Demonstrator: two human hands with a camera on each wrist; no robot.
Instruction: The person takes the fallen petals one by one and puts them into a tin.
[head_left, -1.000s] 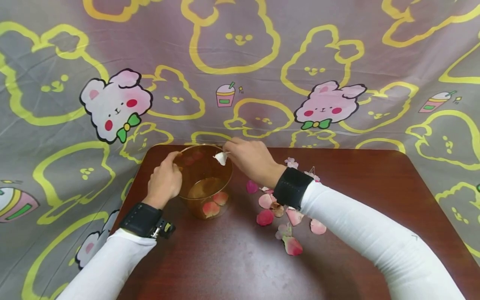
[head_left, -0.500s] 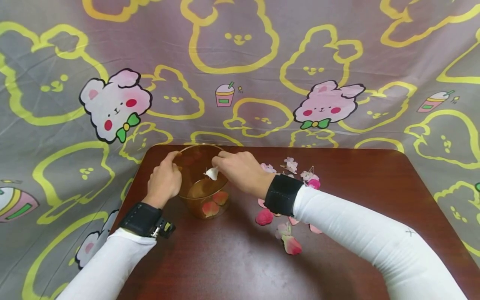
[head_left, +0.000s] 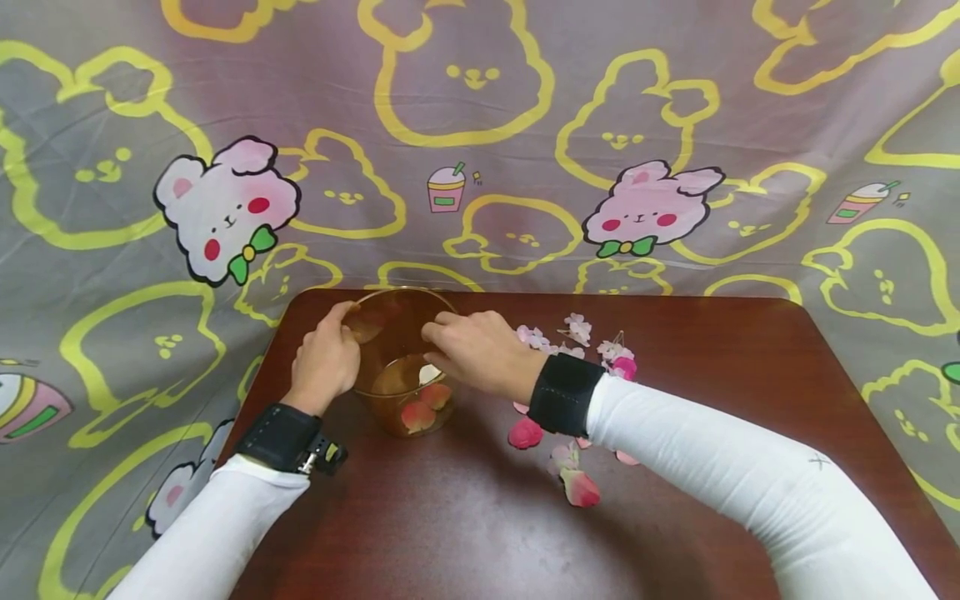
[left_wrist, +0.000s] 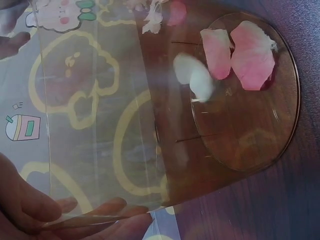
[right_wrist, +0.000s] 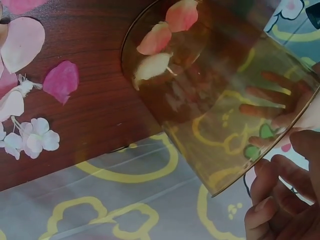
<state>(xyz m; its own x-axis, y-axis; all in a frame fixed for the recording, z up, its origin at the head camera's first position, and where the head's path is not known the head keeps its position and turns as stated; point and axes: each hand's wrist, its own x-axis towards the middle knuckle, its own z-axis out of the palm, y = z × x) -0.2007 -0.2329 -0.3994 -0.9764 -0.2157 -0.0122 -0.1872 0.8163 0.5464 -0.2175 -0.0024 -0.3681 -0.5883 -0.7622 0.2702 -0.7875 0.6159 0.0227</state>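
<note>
A transparent amber container stands on the table's left part. My left hand grips its rim, the fingers on one side of the wall and the thumb on the other. Above the opening's right side is my right hand, loosely curled and holding nothing. A white petal, blurred in the left wrist view, is low inside the container, below my right fingers. Two pink petals lie at its bottom. To the right of the container are a deep pink petal and a pink-and-cream petal.
Pale small blossoms and a magenta petal lie on the brown table, beyond my right wrist. My right forearm partly covers other petals. A patterned cloth hangs behind the table and at its sides.
My right hand came left and down over the container while pinching the white petal, then let it go. The petal has dropped lower inside. The left hand keeps its hold on the rim.
</note>
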